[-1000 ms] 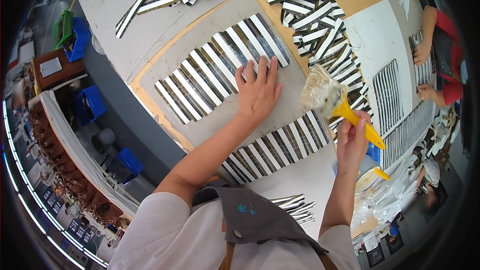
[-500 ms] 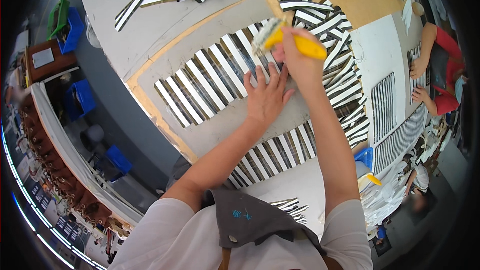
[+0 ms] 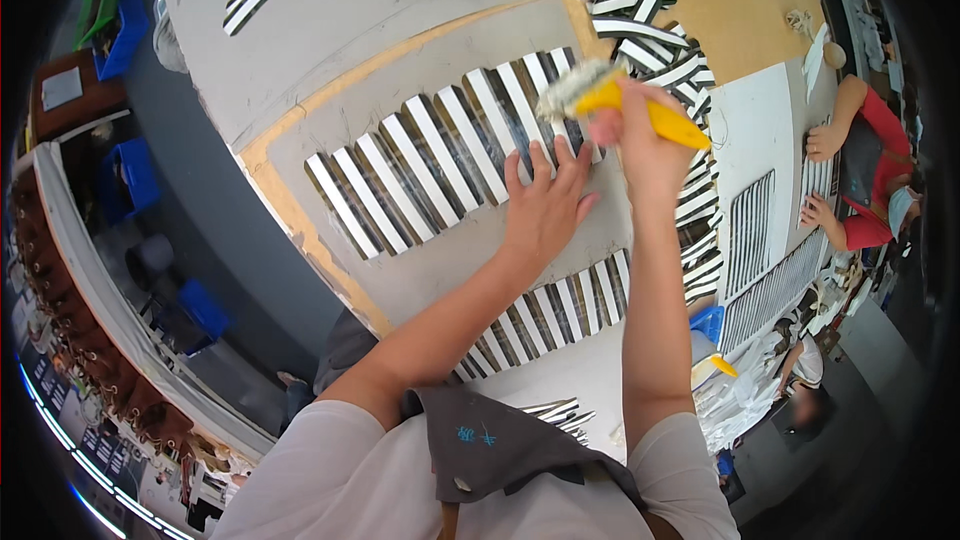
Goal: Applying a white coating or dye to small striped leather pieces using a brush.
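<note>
A slanting row of white-and-dark strips (image 3: 432,148) lies side by side on the grey board (image 3: 420,285). My left hand (image 3: 540,205) rests flat on the right part of this row, fingers spread over the strips' lower ends. My right hand (image 3: 652,155) grips a brush (image 3: 682,128) by its yellow handle. The brush's whitish, caked bristles are over the upper ends of the strips at the row's right; whether they touch is hard to tell. Nearer to me, a second row of similar strips (image 3: 562,308) lies between my forearms.
Loose strips (image 3: 640,35) are heaped along the right and far side. Beyond my right arm stands a blue container (image 3: 707,322) near another yellow-handled tool (image 3: 723,366). A co-worker in red sleeves (image 3: 868,232) handles strips at the far right. The table's left edge borders a grey floor (image 3: 240,190).
Both my hands have shifted a little to the right along the row, the brush moving with my right hand. The view has also shifted slightly.
</note>
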The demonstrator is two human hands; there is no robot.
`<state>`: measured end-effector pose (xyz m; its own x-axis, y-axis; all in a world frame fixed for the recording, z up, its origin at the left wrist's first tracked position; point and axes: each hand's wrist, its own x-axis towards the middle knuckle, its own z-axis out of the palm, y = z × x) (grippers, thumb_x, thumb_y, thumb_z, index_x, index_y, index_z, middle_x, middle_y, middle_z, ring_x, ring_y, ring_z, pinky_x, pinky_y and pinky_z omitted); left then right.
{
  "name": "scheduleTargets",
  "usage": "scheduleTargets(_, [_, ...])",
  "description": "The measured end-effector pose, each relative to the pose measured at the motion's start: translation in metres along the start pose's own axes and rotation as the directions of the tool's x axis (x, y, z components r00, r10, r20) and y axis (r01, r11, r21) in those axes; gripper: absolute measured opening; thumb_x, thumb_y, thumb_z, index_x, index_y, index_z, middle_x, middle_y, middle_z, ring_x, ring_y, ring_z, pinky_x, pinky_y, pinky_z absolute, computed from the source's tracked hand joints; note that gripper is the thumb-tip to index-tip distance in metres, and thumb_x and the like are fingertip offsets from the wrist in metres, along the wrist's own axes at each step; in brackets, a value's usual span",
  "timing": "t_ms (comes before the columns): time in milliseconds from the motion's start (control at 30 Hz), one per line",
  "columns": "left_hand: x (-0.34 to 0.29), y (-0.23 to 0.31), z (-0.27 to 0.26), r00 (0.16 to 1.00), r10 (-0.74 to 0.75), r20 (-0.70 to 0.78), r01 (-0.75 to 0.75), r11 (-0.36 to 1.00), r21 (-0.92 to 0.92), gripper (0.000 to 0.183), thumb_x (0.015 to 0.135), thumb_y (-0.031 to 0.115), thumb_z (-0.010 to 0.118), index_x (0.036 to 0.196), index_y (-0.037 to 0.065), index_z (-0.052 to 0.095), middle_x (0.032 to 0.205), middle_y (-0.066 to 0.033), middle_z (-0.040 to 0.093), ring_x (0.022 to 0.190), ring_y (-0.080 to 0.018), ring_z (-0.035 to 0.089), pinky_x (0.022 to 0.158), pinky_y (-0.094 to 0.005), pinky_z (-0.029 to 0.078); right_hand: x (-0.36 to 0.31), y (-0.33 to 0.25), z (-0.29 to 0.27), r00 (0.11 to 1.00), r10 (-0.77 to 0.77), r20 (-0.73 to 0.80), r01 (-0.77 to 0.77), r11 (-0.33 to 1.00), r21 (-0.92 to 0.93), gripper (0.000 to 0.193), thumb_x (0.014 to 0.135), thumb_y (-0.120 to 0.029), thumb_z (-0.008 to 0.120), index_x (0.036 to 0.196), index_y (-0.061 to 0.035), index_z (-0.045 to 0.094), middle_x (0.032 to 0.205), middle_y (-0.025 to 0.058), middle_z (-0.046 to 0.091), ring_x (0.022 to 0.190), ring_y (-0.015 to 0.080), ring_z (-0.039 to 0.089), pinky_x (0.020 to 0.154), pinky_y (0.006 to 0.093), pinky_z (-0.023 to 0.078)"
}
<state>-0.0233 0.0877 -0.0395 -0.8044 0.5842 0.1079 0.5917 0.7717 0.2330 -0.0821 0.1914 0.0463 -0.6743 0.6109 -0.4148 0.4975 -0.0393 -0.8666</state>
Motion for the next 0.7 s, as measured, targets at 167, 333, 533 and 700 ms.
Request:
scheduleTargets(167, [-0.003,0.0,0.001,1.0,0.014,-0.019,-0.015,1.0,-0.017,0.051,0.077,0.044,0.058,0.119,0.015,0.053,0.122,-0.0111,0.044,0.112,-0.0345,0.038,0.091,-0.0568,0.029,0.011,0.001,0.016,0.981,-0.183,-0.071,0.194,0.96,0.2,0.016,0.087,-0.012,0.055,0.089,0.0024,0.059,0.062,0.0111,0.062,0.051,0.0136,0.06,0.048,0.0236,0.048])
scheduleTargets(333, [-0.003,0.009,-0.002,0.999,0.042,0.035,-0.041,0.999,-0.026,0.058,0.079,0.044,0.056,0.128,0.013,0.047,0.124,-0.0101,0.04,0.114,-0.0318,0.035,0.093,-0.0531,0.031,0.009,0.011,0.028,0.972,-0.205,-0.115,0.22,0.965,0.142,0.017,0.087,-0.014,0.056,0.09,0.0028,0.059,0.063,0.011,0.062,0.05,0.013,0.06,0.047,0.0226,0.048])
scheduleTargets(533, [-0.002,-0.003,0.004,1.0,0.009,0.016,-0.008,0.998,-0.06,0.053,0.08,0.042,0.055,0.123,0.013,0.051,0.125,-0.0104,0.04,0.114,-0.0318,0.035,0.093,-0.0528,0.031,-0.008,-0.001,0.012,0.986,-0.005,0.169,0.008,1.0,-0.017,0.014,0.086,-0.011,0.058,0.091,0.0018,0.061,0.064,0.0098,0.063,0.052,0.0132,0.061,0.048,0.0222,0.049])
scheduleTargets(700, [-0.008,0.003,0.0,0.999,0.041,0.014,-0.04,0.995,-0.093,0.048,0.079,0.042,0.056,0.117,0.012,0.055,0.124,-0.0107,0.041,0.114,-0.0316,0.034,0.093,-0.053,0.03,0.001,-0.002,0.034,0.962,-0.268,0.047,0.264,0.961,0.08,0.012,0.084,-0.008,0.058,0.09,0.0022,0.062,0.064,0.0091,0.063,0.053,0.0116,0.062,0.048,0.021,0.048])
